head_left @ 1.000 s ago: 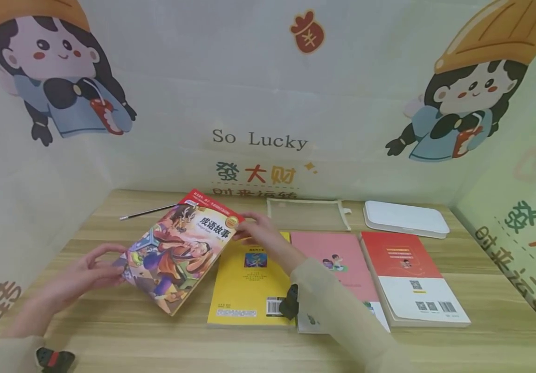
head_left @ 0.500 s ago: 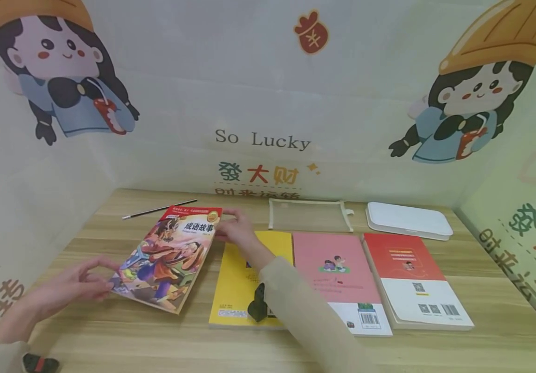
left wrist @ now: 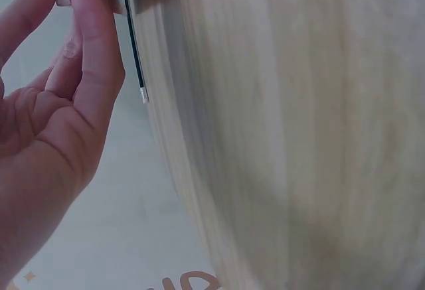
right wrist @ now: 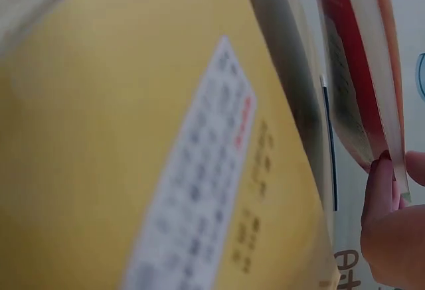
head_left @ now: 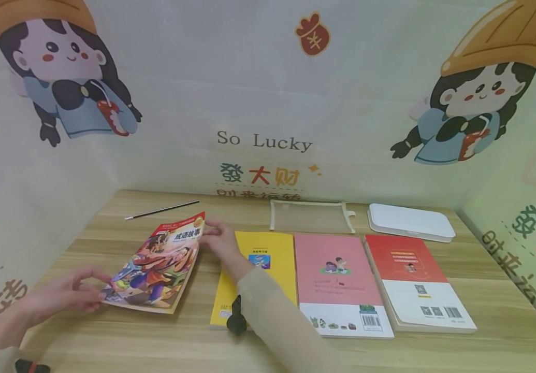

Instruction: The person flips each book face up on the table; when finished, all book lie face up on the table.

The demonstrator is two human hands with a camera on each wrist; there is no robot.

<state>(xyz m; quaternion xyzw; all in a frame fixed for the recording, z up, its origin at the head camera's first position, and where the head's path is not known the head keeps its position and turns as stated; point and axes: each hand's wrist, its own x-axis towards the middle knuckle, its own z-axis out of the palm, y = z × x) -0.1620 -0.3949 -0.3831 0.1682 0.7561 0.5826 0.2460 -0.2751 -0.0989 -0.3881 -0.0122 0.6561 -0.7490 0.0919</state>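
Note:
A storybook with a red band and a colourful illustrated cover is tilted up at the left of the table, held between both hands. At its lower left corner, my left hand pinches it with thumb and fingers; the left wrist view shows this hand with only a sliver of book at the top. My right hand grips the upper right edge. In the right wrist view, fingers and thumb of the right hand close on the book's page edge, and its back cover faces the table.
Right of the storybook lie a yellow book, partly under the right forearm, a pink book and a red-and-white book. Behind them are a mesh pouch and a white case. A thin black pencil-like stick lies at the back left.
Both hands have carried the storybook left and slightly lower, turning it so its cover leans differently. The black stick, partly covered before, now shows in full. The other books stay put.

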